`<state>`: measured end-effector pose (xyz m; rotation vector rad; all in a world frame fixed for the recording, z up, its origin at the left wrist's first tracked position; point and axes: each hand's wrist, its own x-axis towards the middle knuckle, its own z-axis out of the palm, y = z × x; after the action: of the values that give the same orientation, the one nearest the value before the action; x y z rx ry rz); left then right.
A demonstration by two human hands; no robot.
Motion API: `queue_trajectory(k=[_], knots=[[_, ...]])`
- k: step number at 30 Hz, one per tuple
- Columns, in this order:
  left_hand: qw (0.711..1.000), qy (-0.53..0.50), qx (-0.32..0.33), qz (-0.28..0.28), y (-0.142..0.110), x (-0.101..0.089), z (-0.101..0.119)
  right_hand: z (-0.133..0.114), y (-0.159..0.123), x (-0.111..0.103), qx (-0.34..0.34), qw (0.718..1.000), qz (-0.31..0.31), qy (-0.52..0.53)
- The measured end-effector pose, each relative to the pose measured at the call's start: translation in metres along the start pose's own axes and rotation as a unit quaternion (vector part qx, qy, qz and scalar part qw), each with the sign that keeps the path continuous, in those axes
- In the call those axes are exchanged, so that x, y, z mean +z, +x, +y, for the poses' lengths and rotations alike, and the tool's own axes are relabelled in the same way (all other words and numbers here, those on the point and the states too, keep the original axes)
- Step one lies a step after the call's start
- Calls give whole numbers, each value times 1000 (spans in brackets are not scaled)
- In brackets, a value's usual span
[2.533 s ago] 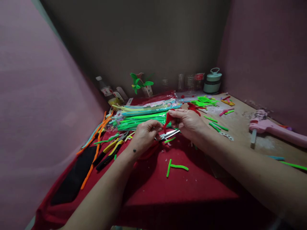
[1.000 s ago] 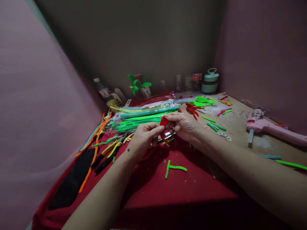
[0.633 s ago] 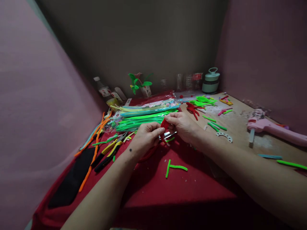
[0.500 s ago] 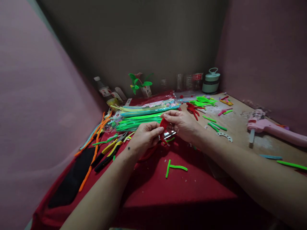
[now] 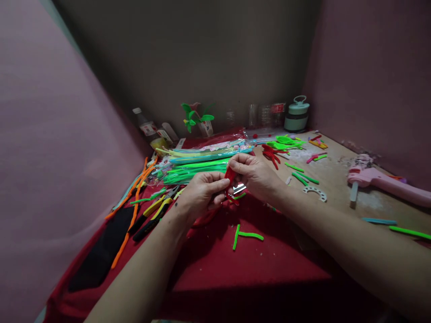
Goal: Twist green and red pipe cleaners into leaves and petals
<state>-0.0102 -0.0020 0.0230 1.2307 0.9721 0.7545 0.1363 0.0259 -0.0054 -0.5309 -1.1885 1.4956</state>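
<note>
Above the red cloth, my left hand (image 5: 209, 187) and my right hand (image 5: 253, 172) meet over a red pipe cleaner (image 5: 230, 175). Each hand pinches it between thumb and fingers, and part of it curls down below the fingertips. A shiny metal piece (image 5: 240, 189) shows under my right fingers; which hand holds it, and what it is, I cannot make out. Directly behind the hands lies a bundle of green pipe cleaners (image 5: 198, 170) in clear wrapping. Two short green pipe cleaner pieces (image 5: 249, 234) lie on the cloth nearer to me.
Yellow-and-black pliers (image 5: 155, 213), orange pipe cleaners (image 5: 125, 244) and a black strip (image 5: 101, 255) lie on the left. On the right are a pink glue gun (image 5: 380, 179), a white curved piece (image 5: 315, 193) and red shapes (image 5: 272, 154). A bottle (image 5: 147, 128) and a teal-lidded jar (image 5: 296, 114) stand behind.
The red pipe cleaner has turned slightly between my fingertips and looks narrower. Both hands stay in nearly the same place, and the things on the table have not moved.
</note>
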Motion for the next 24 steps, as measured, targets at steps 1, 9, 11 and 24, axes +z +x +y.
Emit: queue_trajectory(k=[1, 9, 11, 24], knots=[[1000, 3, 1, 1, 0, 0, 0, 0, -1, 1, 3, 1000, 6, 2], [998, 60, 5, -2, -1, -3, -1, 4, -2, 5, 23, 999, 38, 17], [998, 70, 0, 3, 0, -3, -1, 5, -1, 4, 21, 999, 40, 15], [983, 132, 44, 116, -2, 5, 3, -1, -2, 0, 43, 998, 32, -46]])
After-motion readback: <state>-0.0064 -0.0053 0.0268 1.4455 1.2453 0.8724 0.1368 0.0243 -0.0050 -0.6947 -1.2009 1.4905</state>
